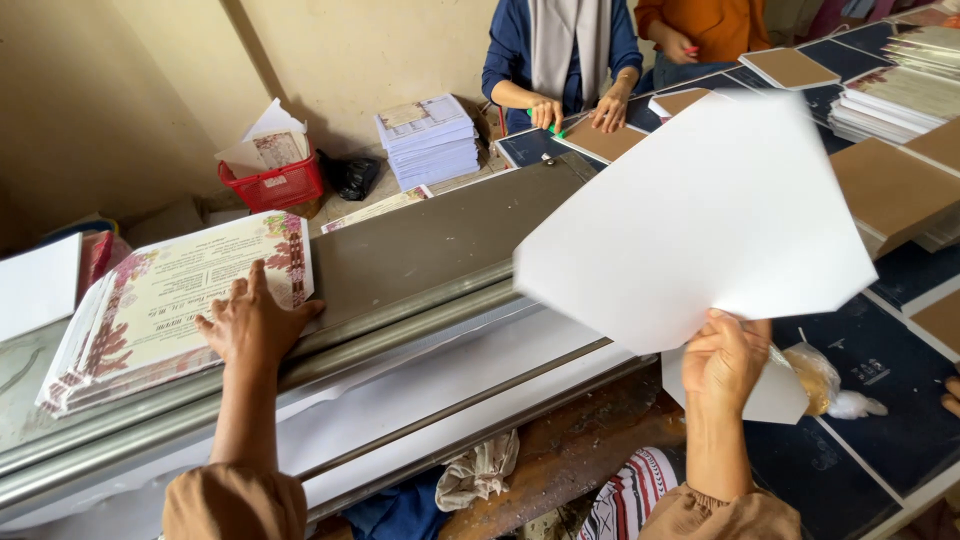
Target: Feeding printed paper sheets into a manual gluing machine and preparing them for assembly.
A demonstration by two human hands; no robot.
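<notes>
Pinched at its lower edge in my right hand (725, 360), the large white sheet of thin card (690, 220) hangs over the grey metal cutter bed (420, 250), probably light and floppy, while my left hand (250, 320) presses flat on the stack of floral-bordered printed cards (160, 300).

— Where does the view look from?

— From the person's head, angled steeply down and forward over a long grey metal bench (430, 240). Both forearms come up from the bottom edge.

— How near is it?

— Close: the left hand (250, 325) and the right hand (725, 360) fill the lower half, within arm's reach.

— And which way does it face?

— Across the bench toward a beige wall (330, 50) and seated co-workers (565, 60) at the top edge, cut off above the shoulders.

— Any second view?

— Only this one, so no overlap.
</notes>
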